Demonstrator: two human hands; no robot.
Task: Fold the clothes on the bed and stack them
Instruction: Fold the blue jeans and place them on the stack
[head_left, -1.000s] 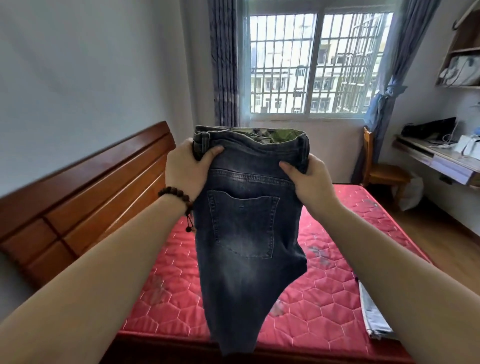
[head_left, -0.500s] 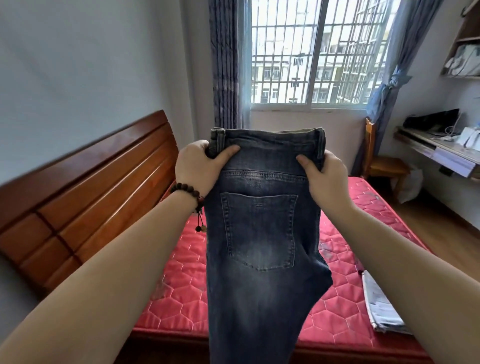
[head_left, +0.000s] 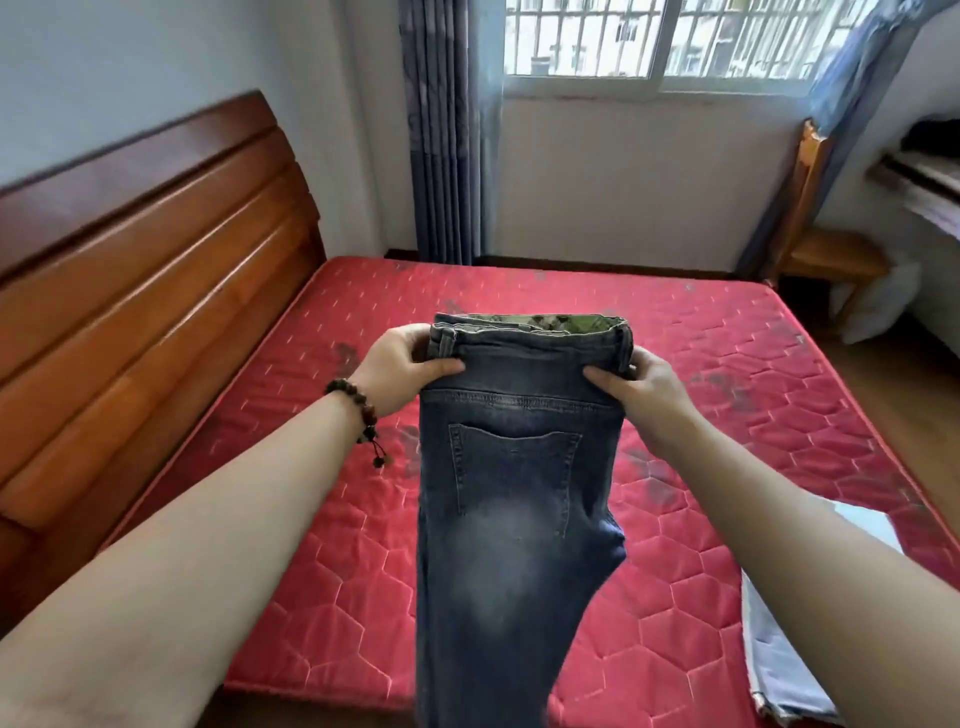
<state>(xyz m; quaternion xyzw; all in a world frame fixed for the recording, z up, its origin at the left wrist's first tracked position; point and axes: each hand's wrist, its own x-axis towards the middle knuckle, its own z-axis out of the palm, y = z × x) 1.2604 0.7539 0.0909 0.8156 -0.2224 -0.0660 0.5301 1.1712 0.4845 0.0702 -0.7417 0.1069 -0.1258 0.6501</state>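
A pair of dark blue jeans (head_left: 514, 519), folded lengthwise with one back pocket facing me, hangs over the red quilted mattress (head_left: 311, 545). My left hand (head_left: 402, 364) grips the waistband's left end, thumb on the front. On the waistband's right end my right hand (head_left: 639, 382) holds the same way. A green patterned lining shows inside the waist. The legs run down past the bottom edge of the view. A folded light blue garment (head_left: 779, 660) lies on the mattress at the lower right, partly behind my right forearm.
A wooden headboard (head_left: 130, 291) lines the left side of the bed. Beyond the bed are a curtain (head_left: 441, 130) and a barred window (head_left: 649, 41). A wooden chair (head_left: 821, 234) and a desk edge (head_left: 924, 182) stand at the right.
My hands have lowered the jeans from chest height down toward the mattress, and my view has tilted down with them. The grip on the waistband is unchanged.
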